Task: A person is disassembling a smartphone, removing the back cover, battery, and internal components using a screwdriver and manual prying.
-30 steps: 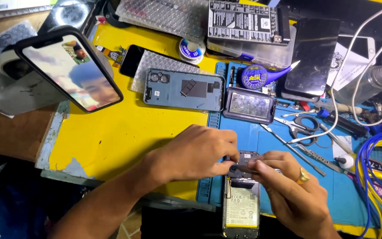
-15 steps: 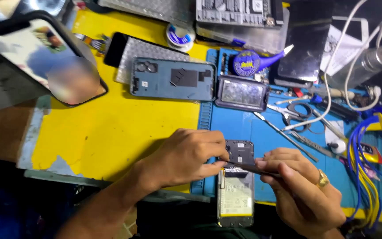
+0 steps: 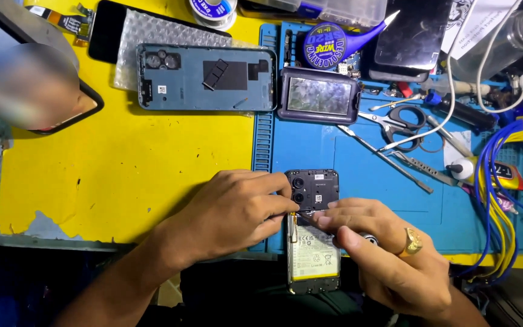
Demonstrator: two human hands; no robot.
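Note:
An opened phone lies lengthwise at the near edge of the blue mat, its black camera board at the far end and its pale battery toward me. My left hand grips the phone's left side near the cameras. My right hand, with a gold ring, pinches at the seam between board and battery; whether it holds a small tool I cannot tell. The phone's blue back cover lies face down on the yellow table.
A small dark screen unit, scissors, tweezers and a blue screwdriver lie on the mat. Blue and yellow wires loop at the right. A phone on a stand sits far left, a solder reel at the back.
The view has drawn closer and tilted down. My right hand has slid left onto the phone's middle seam. My left hand keeps its grip on the phone.

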